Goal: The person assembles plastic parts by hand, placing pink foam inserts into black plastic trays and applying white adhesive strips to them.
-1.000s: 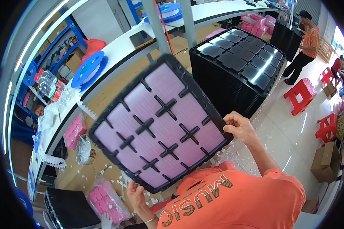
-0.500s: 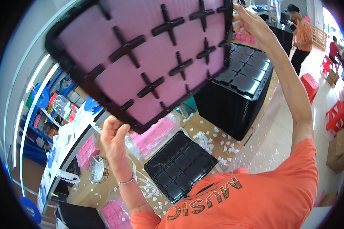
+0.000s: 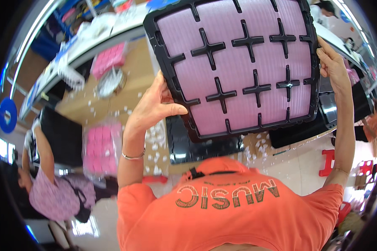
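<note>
Swung across and squared up since half a second ago: black tray, from high left and steeply tilted to upper middle-right, nearly facing the view. Also shifted: left hand, from bottom corner to lower left rim. Now held up off the table by both sides.

Left: gripping rim, thumb across near face, fingertips hidden behind. Right hand: pinching right rim, higher up than left; can't tell how far fingers wrap behind.

To do well: keep both grips on the black frame, off the pink sheet showing between the cross ribs. Bring left grip up level with right to stop twist and sag. Pull evenly, no bending. Watch lower rim: overlapping second tray and near black box in view, can't judge the gap. Turn slowly, arms together. Keep clear of white scraps too; likely to cling.
</note>
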A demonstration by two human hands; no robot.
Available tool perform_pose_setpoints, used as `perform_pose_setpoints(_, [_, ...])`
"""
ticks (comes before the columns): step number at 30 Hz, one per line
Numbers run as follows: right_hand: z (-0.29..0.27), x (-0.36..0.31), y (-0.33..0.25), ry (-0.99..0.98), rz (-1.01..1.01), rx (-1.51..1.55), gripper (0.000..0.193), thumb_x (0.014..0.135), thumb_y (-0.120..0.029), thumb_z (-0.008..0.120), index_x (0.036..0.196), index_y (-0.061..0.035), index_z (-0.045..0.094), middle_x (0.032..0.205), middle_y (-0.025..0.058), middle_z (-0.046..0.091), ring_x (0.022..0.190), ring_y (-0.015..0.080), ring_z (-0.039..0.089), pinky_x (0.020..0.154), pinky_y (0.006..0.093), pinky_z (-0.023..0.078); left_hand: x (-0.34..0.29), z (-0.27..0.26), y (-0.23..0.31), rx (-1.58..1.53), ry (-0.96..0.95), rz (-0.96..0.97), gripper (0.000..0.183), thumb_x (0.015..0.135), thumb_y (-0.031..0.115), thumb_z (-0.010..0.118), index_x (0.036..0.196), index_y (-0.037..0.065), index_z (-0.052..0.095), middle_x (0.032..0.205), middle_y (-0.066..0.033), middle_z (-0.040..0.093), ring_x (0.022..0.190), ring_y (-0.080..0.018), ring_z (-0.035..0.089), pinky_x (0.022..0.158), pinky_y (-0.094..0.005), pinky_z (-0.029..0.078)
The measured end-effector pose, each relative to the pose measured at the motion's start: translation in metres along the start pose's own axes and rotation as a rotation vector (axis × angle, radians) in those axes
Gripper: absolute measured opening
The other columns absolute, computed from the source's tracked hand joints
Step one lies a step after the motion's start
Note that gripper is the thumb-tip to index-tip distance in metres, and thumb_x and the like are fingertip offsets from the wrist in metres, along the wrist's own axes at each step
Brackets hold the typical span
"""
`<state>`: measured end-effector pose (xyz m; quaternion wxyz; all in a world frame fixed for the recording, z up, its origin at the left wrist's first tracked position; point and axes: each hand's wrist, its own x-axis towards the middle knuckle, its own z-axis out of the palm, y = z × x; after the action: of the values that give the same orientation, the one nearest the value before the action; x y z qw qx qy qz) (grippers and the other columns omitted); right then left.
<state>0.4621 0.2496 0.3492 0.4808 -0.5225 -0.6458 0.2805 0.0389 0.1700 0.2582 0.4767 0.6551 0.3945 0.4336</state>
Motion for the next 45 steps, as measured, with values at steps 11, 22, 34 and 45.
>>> perform_pose_setpoints(11, [0.171,-0.047,0.16,-0.419,0.218,-0.055,0.055,0.089,-0.032,0.059,0.133,-0.0016,0.044,0.104,0.0065,0.058,0.079,0.0102,0.052,0.069,0.0251,0.043,-0.107,0.014,-0.148,-0.09,0.645,-0.414,0.062,0.074,0.015,0.074,0.126,-0.005,0.045,0.114,-0.0113,0.056,0.104,-0.0177,0.053,0.093,-0.0313,0.04])
perform_pose_setpoints(22, [0.198,-0.147,0.171,-0.41,0.376,-0.014,0.102,0.065,-0.028,0.079,0.142,0.0042,0.019,0.138,0.0233,0.034,0.123,0.0305,0.04,0.103,0.0355,0.033,-0.152,0.053,-0.161,0.047,0.799,-0.412,0.084,0.064,0.012,0.081,0.132,-0.006,0.034,0.118,-0.0169,0.053,0.104,-0.0244,0.055,0.089,-0.0337,0.046])
perform_pose_setpoints(34, [0.192,-0.171,0.149,-0.327,0.11,-0.339,0.107,0.058,-0.004,0.079,0.143,-0.002,0.016,0.136,0.0238,0.033,0.128,0.0359,0.033,0.104,0.0376,0.032,-0.149,0.055,-0.158,0.413,0.762,-0.309,0.096,0.058,0.008,0.083,0.136,-0.003,0.028,0.12,-0.0157,0.049,0.106,-0.0249,0.052,0.093,-0.0338,0.042])
perform_pose_setpoints(45, [0.151,-0.131,0.097,-0.043,0.209,0.27,0.056,0.091,-0.013,0.054,0.14,-0.001,0.031,0.118,0.0114,0.056,0.109,0.0164,0.05,0.096,0.0293,0.037,-0.122,0.017,-0.087,-0.109,0.982,-0.118,0.035,0.091,0.007,0.053,0.122,-0.008,0.05,0.111,-0.0083,0.059,0.097,-0.0134,0.055,0.088,-0.0246,0.042])
